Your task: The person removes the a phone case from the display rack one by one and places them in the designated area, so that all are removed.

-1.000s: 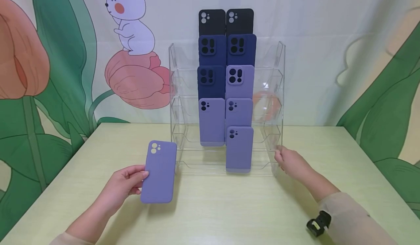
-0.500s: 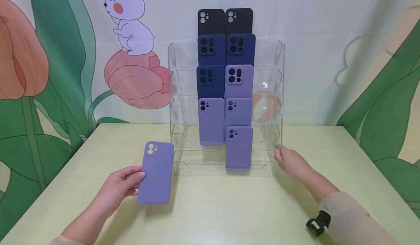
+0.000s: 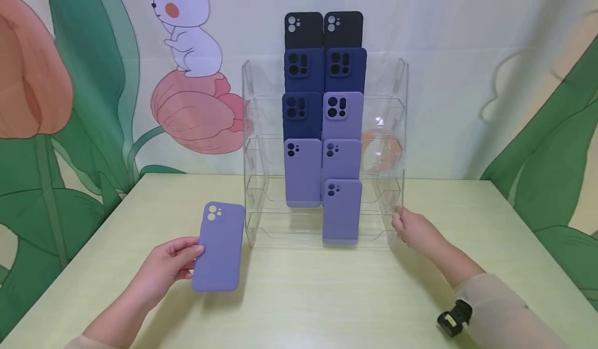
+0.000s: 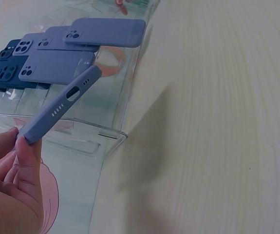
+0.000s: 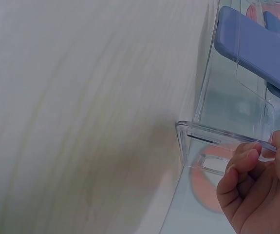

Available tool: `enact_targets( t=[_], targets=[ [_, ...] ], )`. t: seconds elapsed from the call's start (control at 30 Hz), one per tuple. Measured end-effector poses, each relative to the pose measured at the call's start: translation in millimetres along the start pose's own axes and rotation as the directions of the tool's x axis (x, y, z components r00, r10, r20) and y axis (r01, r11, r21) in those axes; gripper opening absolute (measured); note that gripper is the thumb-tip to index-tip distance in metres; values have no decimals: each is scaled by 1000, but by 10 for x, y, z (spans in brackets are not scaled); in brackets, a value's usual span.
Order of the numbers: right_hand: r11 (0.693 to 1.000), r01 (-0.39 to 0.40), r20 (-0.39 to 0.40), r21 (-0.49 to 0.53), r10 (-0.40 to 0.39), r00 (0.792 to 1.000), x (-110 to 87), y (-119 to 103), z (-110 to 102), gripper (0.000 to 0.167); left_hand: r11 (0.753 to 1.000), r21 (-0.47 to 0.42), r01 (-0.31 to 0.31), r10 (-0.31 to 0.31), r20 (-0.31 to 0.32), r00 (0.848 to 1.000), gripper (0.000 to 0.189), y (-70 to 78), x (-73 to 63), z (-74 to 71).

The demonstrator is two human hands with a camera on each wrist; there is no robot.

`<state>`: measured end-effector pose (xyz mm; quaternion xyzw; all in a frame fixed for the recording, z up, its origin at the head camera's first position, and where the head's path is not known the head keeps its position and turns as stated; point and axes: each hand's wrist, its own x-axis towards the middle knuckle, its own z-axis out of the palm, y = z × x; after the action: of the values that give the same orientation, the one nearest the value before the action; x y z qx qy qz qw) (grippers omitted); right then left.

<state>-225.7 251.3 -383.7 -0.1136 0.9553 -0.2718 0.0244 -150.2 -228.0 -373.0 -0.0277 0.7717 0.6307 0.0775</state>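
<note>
The left grip (image 3: 163,267) pinches a lavender phone case (image 3: 218,247) by one side, above the counter (image 3: 299,302) and just beside a clear tiered rack (image 3: 247,151). The right grip (image 3: 418,229) holds its right side panel (image 3: 404,146); purple, navy and black cases (image 3: 303,175) stand in two columns.

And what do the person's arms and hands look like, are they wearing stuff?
The left hand and right hand are bare, no gloves. The right sleeve is beige, with a small black gadget at its cuff, marked pale yellow. Only an edge of the left sleeve shows, also beige.
</note>
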Motion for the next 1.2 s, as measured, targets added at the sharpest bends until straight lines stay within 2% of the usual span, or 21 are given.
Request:
enact_targets(
  t=[0.27, 0.57, 0.8, 1.2],
  targets=[
    [1000, 0, -3, 8, 1, 1000, 7, -24, 10, 50, 1000, -3, 1, -1, 9, 1000, 48, -40, 7, -52],
    [1000, 5, 2, 7, -5, 1000, -7, -22, 32, 50, 999, 27, 31, -31, -6, 1000, 50, -62, -13, -115],
    [1000, 9, -6, -10, -9, 1000, -14, -25, 16, 50, 998, 47, 51, -51, 1, 999, 53, -115, 1, -231],
    [1000, 3, -10, -11, -3, 1000, 2, 6, 12, 50, 990, 134, 46, -47, 4, 999, 56, -224, -21, -508]
  ],
)
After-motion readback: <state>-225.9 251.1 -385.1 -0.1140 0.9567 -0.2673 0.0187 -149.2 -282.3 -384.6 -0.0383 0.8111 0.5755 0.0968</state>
